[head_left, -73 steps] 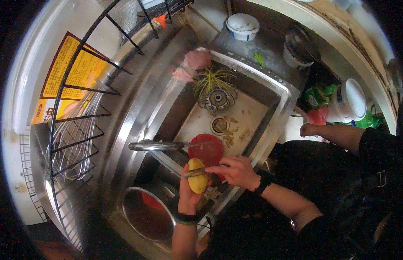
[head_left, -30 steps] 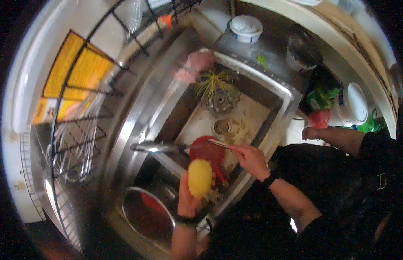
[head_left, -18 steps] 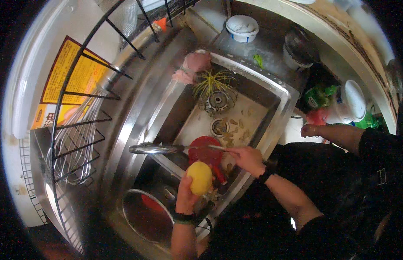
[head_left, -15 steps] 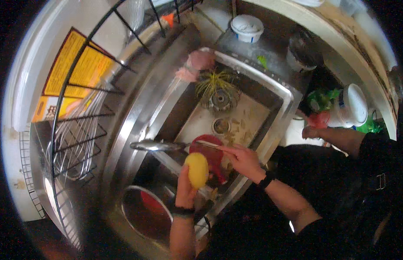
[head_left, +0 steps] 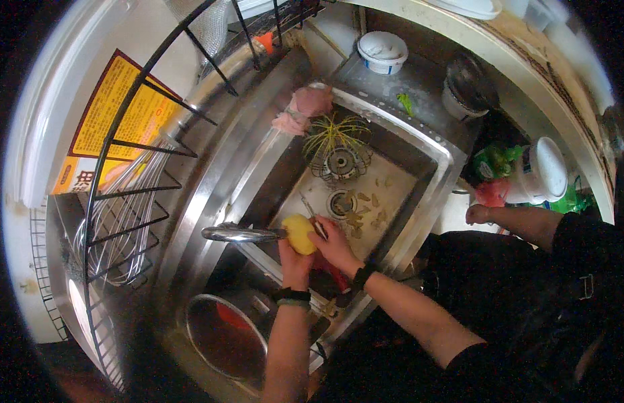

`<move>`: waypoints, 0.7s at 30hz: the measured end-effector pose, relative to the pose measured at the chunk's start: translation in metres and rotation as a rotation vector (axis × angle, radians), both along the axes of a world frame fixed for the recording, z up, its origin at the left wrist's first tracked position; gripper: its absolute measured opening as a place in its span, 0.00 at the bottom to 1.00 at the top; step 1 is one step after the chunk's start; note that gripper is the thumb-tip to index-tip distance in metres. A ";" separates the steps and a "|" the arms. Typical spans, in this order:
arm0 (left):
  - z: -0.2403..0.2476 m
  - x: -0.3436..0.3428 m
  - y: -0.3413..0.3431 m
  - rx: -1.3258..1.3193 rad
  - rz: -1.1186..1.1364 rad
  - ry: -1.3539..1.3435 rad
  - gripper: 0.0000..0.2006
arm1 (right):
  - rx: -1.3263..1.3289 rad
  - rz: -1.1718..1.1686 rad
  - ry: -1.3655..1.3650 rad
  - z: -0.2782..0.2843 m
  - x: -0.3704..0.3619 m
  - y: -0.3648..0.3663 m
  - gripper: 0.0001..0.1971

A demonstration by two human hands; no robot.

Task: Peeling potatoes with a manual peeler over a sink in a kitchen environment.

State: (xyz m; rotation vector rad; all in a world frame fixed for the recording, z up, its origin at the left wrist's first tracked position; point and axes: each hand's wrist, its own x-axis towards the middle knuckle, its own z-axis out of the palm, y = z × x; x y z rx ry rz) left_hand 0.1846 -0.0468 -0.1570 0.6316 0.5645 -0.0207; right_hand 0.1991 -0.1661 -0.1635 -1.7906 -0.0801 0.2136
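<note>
My left hand (head_left: 296, 260) grips a yellow, peeled-looking potato (head_left: 299, 234) beside the tip of the metal faucet (head_left: 241, 233), above the sink. My right hand (head_left: 336, 246) is closed around a slim metal peeler (head_left: 306, 204); its thin end sticks out past the fingers, and its exact shape is hard to make out. The fingers of this hand are right against the potato's right side. Beneath my hands lies a red utensil (head_left: 337, 277), largely covered by them. Brown peelings (head_left: 355, 218) are scattered around the drain in the sink basin (head_left: 392, 232).
A wire strainer-like piece (head_left: 342, 163) and a yellow-green tuft (head_left: 333, 132) lie in the basin. Pink cloth (head_left: 310, 102) rests on its rim. A large metal pot (head_left: 228, 336) stands lower left, whisks (head_left: 120, 221) hang left, and another person's hand (head_left: 478, 213) is at right.
My right hand has moved left and the peeler now points upward beside the potato. The potato has risen slightly toward the faucet tip. The red utensil is now more hidden.
</note>
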 end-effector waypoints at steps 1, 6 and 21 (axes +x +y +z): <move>-0.002 0.001 -0.001 0.075 0.014 -0.048 0.22 | 0.003 -0.033 0.016 -0.011 0.001 0.007 0.27; -0.009 -0.002 0.011 0.017 0.165 0.007 0.19 | 0.220 0.048 0.293 0.022 -0.001 0.028 0.30; 0.004 0.031 0.021 1.642 -0.244 -0.052 0.18 | -0.205 -0.131 0.122 0.044 0.021 0.035 0.31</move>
